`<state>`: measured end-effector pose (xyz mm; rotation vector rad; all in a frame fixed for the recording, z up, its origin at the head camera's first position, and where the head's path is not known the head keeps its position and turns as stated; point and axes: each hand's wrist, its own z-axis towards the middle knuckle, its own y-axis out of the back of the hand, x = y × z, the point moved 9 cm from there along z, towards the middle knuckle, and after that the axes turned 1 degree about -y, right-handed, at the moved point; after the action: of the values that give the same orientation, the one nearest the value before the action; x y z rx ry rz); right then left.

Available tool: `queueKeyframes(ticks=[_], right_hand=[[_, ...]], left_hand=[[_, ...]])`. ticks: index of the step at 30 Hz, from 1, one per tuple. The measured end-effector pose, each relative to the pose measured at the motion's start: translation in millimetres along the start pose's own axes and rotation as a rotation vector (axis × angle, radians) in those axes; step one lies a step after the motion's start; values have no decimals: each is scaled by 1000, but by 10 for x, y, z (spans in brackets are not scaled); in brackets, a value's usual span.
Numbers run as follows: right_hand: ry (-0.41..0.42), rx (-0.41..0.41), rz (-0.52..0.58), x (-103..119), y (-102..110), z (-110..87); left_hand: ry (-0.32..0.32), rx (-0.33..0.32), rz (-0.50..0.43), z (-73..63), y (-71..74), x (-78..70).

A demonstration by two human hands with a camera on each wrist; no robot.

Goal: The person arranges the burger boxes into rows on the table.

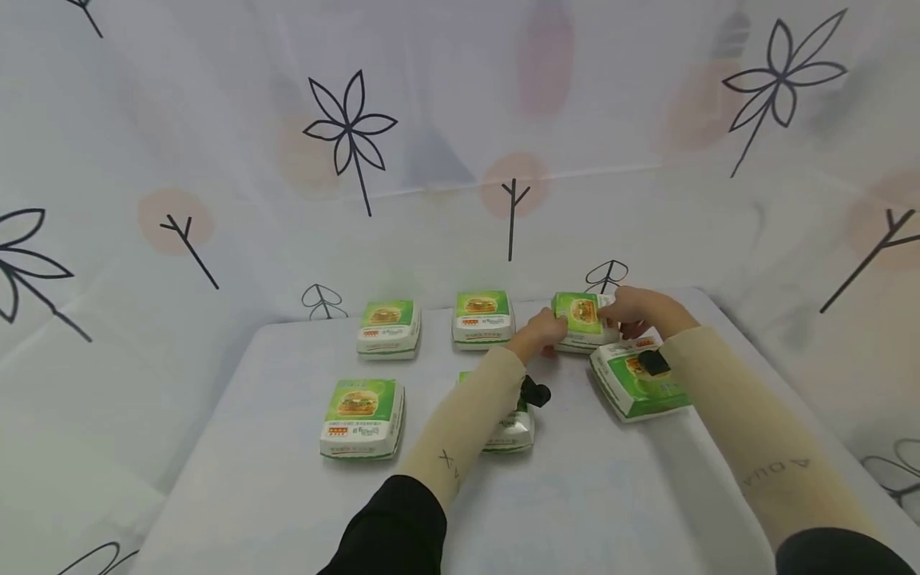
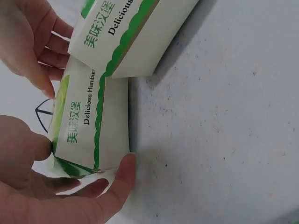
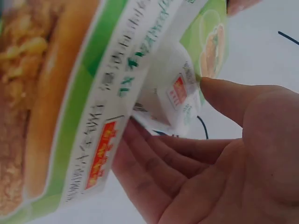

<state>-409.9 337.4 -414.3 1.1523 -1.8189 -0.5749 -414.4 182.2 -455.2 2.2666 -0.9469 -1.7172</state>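
Observation:
At the back right of the table, both hands are on a green-and-white hamburger box (image 1: 579,311). My left hand (image 1: 541,332) grips its left end; in the left wrist view the thumb is on the top side and the fingers (image 2: 122,175) bend round the lower edge. On the other end is my right hand (image 1: 642,310), its thumb (image 3: 222,95) on the lid and its fingers against the side in the right wrist view. Just in front, a second hamburger box (image 1: 643,383) sits turned at an angle under my right wrist, close against the held one.
Two hamburger boxes, a left one (image 1: 388,329) and a middle one (image 1: 483,319), stand in the back row. Nearer are a front left box (image 1: 362,419) and a front middle box (image 1: 512,435), partly hidden by my left forearm. Behind the white table (image 1: 237,495) hangs a patterned cloth (image 1: 431,104).

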Motion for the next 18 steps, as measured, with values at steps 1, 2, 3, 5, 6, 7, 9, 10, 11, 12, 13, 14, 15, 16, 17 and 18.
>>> queueKeyframes(ticks=[1, 2, 3, 5, 6, 7, 9, 10, 11, 12, 13, 14, 15, 16, 17, 18], right_hand=[[0, -7, 5, 25, 10, -18], [9, -17, -1, 52, 29, -36], [15, -29, -1, 78, 47, -55], [37, -50, -11, 87, 85, -83], [47, -59, -22, 89, 100, -78], [61, -66, -34, 92, 108, -72], [81, -66, -69, 89, 98, -40], [91, -64, -84, 88, 86, -25], [97, -62, -99, 86, 73, -16], [96, -61, -109, 76, 61, -5], [92, -60, -114, 72, 47, -3], [87, -63, -118, 68, 37, -2], [80, -65, -118, 63, 30, -3], [71, -72, -114, 59, 30, -7], [63, -78, -114, 58, 31, -13], [55, -83, -115, 58, 33, -21]], left_hand=[[1, 2, -5, -8, 18, 8], [8, 1, -12, -27, 30, 13], [16, -4, -4, -48, 35, 13], [26, -4, -1, -95, -6, -7], [30, -1, -9, -118, -29, -14], [35, 8, -25, -140, -53, -19], [42, 25, -62, -165, -87, -21], [48, 33, -88, -172, -96, -19], [51, 36, -109, -175, -96, -18], [57, 33, -132, -174, -87, -13], [56, 30, -142, -171, -71, -14], [50, 23, -144, -164, -49, -17], [43, 17, -151, -157, -26, -22], [40, 10, -153, -150, -1, -23], [34, 6, -157, -149, 22, -28], [33, 5, -159, -145, 38, -30]])
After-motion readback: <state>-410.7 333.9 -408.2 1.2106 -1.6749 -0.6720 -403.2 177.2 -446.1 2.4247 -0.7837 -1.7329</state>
